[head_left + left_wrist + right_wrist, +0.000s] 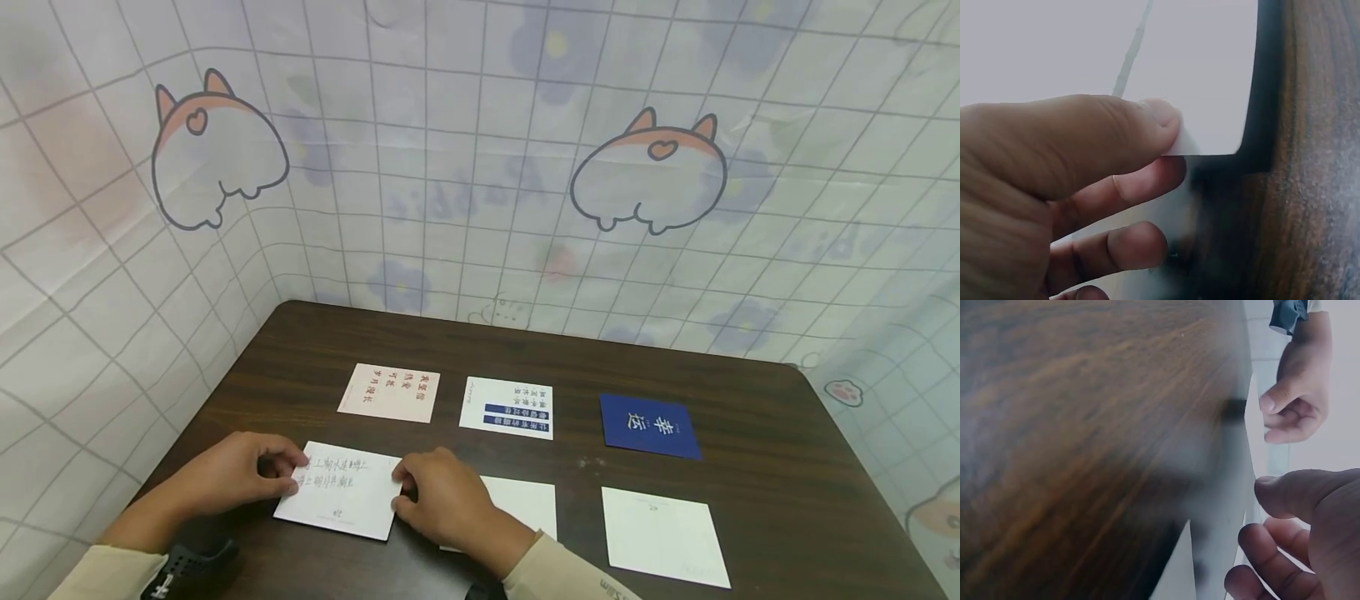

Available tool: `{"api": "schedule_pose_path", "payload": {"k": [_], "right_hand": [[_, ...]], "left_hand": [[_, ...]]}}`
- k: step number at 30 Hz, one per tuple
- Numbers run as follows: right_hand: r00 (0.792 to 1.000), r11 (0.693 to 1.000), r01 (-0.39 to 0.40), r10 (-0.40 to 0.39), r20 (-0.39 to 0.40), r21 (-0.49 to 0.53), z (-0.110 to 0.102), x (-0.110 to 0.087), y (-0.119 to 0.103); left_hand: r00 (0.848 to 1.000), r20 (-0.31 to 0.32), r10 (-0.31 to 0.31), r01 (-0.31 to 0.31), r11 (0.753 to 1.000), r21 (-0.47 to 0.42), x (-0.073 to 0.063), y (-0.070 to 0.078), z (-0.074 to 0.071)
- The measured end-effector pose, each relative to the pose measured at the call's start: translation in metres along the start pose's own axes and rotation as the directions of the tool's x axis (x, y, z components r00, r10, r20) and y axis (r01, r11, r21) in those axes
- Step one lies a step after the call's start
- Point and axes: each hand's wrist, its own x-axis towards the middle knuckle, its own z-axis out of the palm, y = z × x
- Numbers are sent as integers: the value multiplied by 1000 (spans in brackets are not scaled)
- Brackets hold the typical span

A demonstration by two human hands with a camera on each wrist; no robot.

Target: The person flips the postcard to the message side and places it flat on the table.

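A white card with handwritten lines lies at the front left, between my two hands. At its left edge my left hand pinches it; in the left wrist view the thumb lies over the card and a fingertip shows beneath its edge. My right hand grips the opposite edge with thumb and fingers, and the right wrist view sees the card almost edge-on. Under my right wrist lies another pale card, partly hidden by the hand and forearm.
Along the back of the dark wooden table lie a pink card, a white card with blue bands and a blue card. A cream card is at front right. Grid-patterned curtains enclose the table.
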Motion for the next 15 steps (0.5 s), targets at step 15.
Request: {"api": "schedule_pose_path", "payload": {"k": [15], "right_hand": [[999,996,42,-41,15,-85,7,0,-1]], "left_hand": [[1000,16,25,-26,998,58,-1,3,2]]}}
